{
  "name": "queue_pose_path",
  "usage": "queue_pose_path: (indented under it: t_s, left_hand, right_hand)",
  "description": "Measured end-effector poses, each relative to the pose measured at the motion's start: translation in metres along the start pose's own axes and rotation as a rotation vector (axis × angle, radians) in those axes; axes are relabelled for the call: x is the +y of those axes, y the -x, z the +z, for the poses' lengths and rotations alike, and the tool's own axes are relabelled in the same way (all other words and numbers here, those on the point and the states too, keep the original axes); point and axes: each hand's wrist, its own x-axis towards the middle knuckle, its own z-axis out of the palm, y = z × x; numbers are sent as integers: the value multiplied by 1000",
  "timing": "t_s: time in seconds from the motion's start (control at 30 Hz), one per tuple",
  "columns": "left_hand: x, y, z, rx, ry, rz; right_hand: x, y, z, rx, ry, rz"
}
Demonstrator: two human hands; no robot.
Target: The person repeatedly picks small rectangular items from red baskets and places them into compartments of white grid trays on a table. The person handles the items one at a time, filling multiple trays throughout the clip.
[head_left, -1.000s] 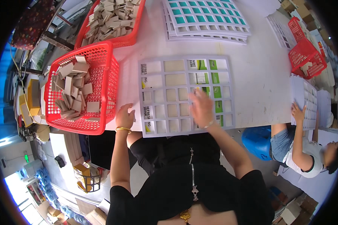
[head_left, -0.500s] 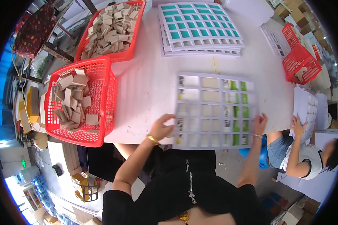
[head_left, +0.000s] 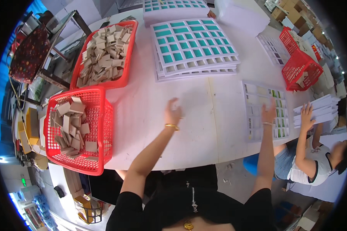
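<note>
A white grid panel (head_left: 261,100) with rows of compartments, some showing green and white labels, lies on the right part of the white table (head_left: 142,131). Over its right half is my right hand (head_left: 268,113), a little blurred, fingers stretched forward; whether it touches the panel I cannot tell. My left hand (head_left: 173,113) is above the bare tabletop, holding nothing, its fingers loosely bent and apart. Beyond it rests a stack of white grid panels (head_left: 196,44), the top one with teal compartments.
Two red baskets, a near one (head_left: 108,127) and a far one (head_left: 132,50), hold beige square tiles at the left. Another stack of teal grid panels (head_left: 173,15) stands at the back. On the right, a co-worker's hand (head_left: 307,114) rests on white panels (head_left: 320,109) near red baskets (head_left: 302,69).
The labelled grid panel has moved from in front of me to the table's right side. My left hand has come off it and reaches forward; my right hand went along with the panel.
</note>
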Motion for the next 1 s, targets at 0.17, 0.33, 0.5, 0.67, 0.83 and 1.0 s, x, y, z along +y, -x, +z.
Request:
queue_pose_path:
  t_s: [0.17, 0.33, 0.5, 0.67, 0.83, 1.0]
  left_hand:
    - [-17, -59, -67, 300, -284, 65]
    - [3, -100, -70, 138, -184, 33]
    - [15, -116, -78, -32, -144, -100]
    - [10, -112, -81, 5, -101, -67]
    - [-9, -55, -124, 50, -96, -104]
    - [-32, 66, -194, 70, 55, -238]
  right_hand:
    - [-67, -31, 114, -306, -612, 311]
    - [-93, -75, 210, -170, -912, 700]
    - [-99, -69, 220, -235, -640, 705]
    - [-84, -56, 203, -272, -858, 675]
    - [-92, 3, 155, -391, -827, 675]
    - [-126, 93, 35, -598, -1052, 861]
